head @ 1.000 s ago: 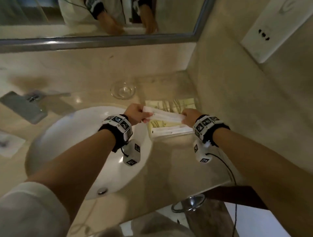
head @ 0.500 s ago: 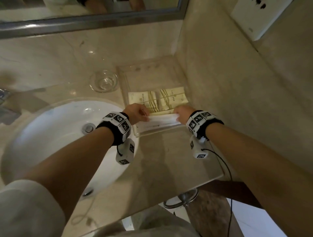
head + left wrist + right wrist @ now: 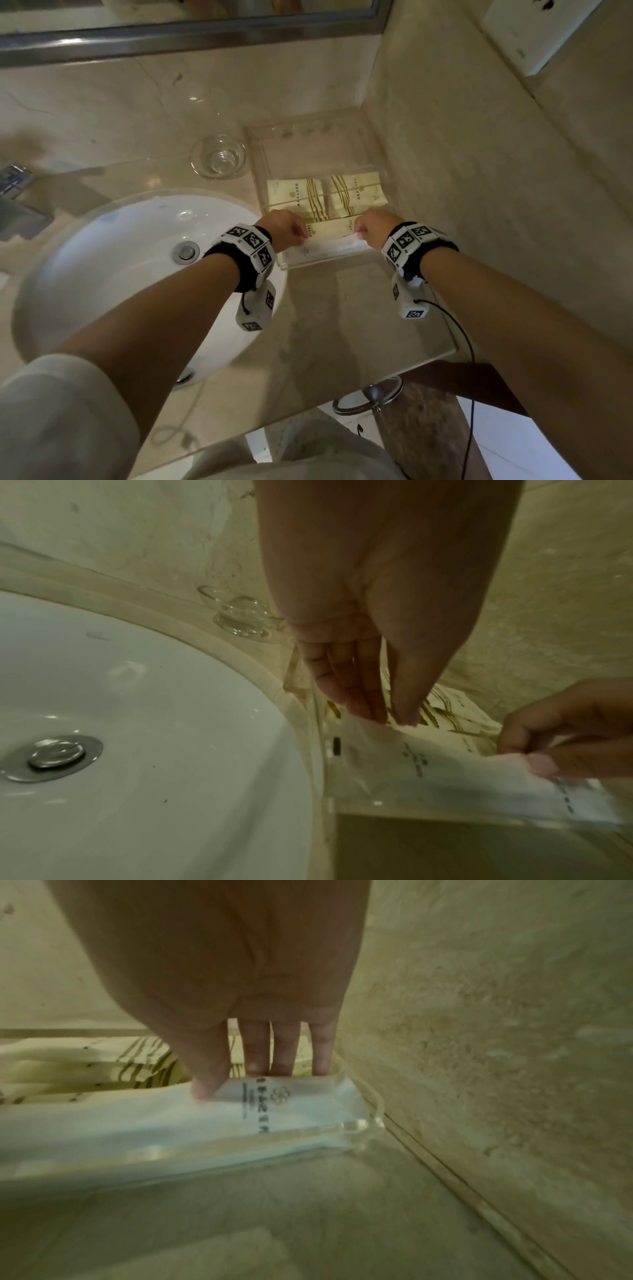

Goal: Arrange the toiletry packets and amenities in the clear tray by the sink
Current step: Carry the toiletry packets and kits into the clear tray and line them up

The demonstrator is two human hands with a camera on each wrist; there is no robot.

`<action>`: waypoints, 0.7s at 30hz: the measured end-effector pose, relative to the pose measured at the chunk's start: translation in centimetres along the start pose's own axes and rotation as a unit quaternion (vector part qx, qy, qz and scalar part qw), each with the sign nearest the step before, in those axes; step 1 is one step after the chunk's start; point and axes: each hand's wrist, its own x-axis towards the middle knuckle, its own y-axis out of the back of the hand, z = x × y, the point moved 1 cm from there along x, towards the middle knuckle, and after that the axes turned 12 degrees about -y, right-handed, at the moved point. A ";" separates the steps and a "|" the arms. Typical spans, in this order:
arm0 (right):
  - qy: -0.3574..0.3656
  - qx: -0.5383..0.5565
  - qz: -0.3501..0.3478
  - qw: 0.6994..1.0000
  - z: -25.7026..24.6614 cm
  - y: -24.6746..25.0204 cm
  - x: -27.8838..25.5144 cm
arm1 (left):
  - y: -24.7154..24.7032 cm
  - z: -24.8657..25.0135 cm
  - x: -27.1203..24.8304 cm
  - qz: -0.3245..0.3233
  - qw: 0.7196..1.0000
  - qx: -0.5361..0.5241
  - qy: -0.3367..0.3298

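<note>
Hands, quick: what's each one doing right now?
Left hand: pinches the left end of the white packet.
Right hand: pinches its right end, at the tray.

Both arms stretched forward, wrists angled down, marker bands strapped on each. Left hand [image 3: 286, 228] has fingers pointing down, thumb and fingertips [image 3: 373, 710] pinched together. Right hand [image 3: 373, 228] is doing the same: thumb against fingertips [image 3: 284, 1066], a pinch grip.
</note>
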 end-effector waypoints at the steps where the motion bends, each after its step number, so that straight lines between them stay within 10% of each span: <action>1: -0.007 0.018 0.005 1.000 -0.2 0.4 -0.2 | 0.3 0.0 -0.2 0.009 1.000 -0.001 -0.006; 9: 0.032 0.109 0.081 0.990 -6.6 4.8 -1.6 | 6.5 -0.9 -4.1 0.128 0.992 0.001 -0.002; 21: 0.280 0.120 0.148 0.941 -35.0 8.1 -8.2 | 18.6 -12.8 -24.4 0.405 0.903 -0.061 0.134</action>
